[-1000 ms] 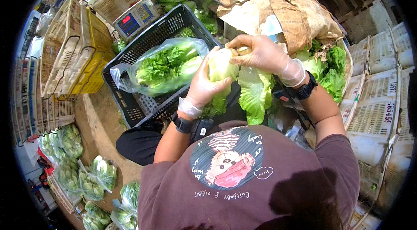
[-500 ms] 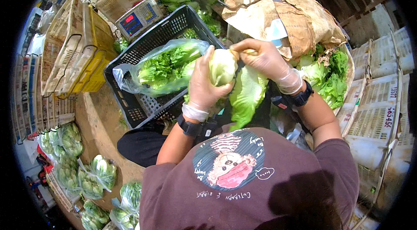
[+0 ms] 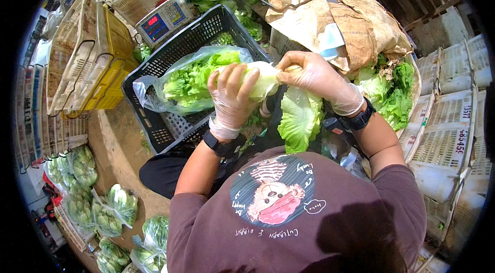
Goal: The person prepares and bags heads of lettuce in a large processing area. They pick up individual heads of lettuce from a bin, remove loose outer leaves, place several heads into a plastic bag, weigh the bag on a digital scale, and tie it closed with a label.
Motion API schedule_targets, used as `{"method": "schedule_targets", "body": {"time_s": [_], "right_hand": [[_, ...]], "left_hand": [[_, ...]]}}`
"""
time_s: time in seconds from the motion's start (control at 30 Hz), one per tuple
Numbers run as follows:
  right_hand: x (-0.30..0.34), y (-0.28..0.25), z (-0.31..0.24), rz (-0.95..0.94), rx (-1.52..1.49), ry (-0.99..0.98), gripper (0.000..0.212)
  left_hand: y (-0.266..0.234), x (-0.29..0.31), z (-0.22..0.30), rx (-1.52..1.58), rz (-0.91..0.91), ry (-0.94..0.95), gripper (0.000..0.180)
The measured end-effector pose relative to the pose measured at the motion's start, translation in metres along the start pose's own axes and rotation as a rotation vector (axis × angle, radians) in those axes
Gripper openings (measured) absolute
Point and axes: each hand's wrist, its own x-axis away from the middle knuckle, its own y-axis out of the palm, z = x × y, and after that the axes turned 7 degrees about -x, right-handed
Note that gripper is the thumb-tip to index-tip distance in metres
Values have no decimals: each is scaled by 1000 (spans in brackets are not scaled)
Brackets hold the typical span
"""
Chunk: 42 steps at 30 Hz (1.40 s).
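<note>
Pale lettuce head (image 3: 263,78) gripped by gloved left hand (image 3: 232,95), fingers curled over; right hand (image 3: 312,74) pinches a drooping leaf (image 3: 299,118). Stem hidden.

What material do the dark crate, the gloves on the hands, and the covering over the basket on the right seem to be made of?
The black lattice crate looks like moulded plastic, matte, judging by its regular grid walls. The thin gloves on the left hand and right hand seem to be clear disposable plastic or vinyl: translucent and wrinkled at the wrists. The crumpled brown covering appears to be kraft paper, dull and creased.
</note>
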Motion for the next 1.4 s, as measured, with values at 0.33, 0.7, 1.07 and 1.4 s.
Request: {"method": "schedule_targets", "body": {"time_s": [0.33, 0.7, 1.07, 1.4], "right_hand": [[-30, -8, 29, -109, -73, 139, 12], [-270, -101, -187, 284, -145, -493, 38], [-199, 111, 94, 73, 1176, -229, 88], [-238, 37, 195, 437, 335, 106, 24]], "left_hand": [[1, 14, -17, 730, 38, -681, 78], [-8, 67, -94, 1994, 384, -1469, 71], [27, 122, -148, 1583, 716, -1726, 58], [84, 184, -208, 1366, 391, -2031, 47]]}}
